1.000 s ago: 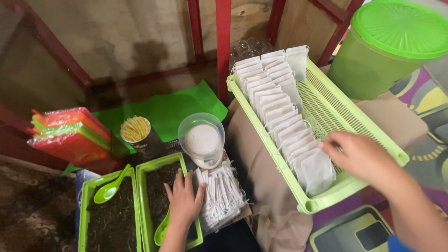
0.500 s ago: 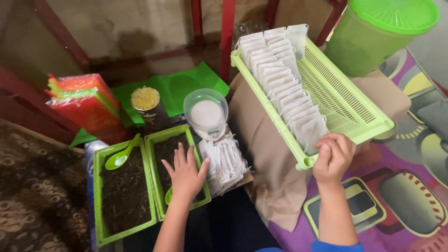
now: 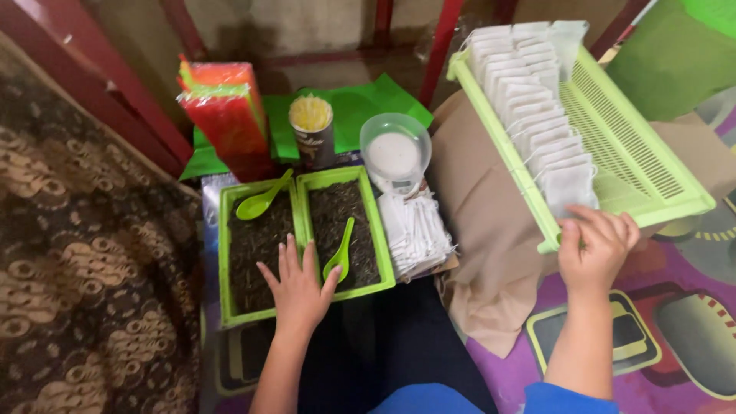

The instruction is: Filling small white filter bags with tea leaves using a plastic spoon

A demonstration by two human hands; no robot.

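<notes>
**Two hands, two jobs: right one on the tray corner, left one flat by the spoon**

Two hands are in view and they're well apart. The right hand sits at about 4 o'clock in the frame, fingers curled over the near corner of the slotted green tray, with the fingertips touching the nearest bag in the row of filled bags. So it's closed on the tray edge, not clearly pinching a bag; I can't tell if one is actually gripped.

That row is the bit that matters. Its long axis runs from the hand up toward 11 o'clock, bags overlapping like roof tiles, and the nearest one lies right at the fingertips. The tray itself is tilted, far end higher, resting over a tan cloth.

The left hand is at roughly 7 o'clock, open and spread flat, palm down across the near rims of two green bins full of dark dried leaf. It holds nothing. One green spoon lies just beside its thumb, at its 1 o'clock, handle pointing up and away. Another spoon rests in the left bin, farther off.

Between the hands there's a pile of empty bags, with a small scale and bowl behind it. The left hand is the nearer one to that pile.
</notes>
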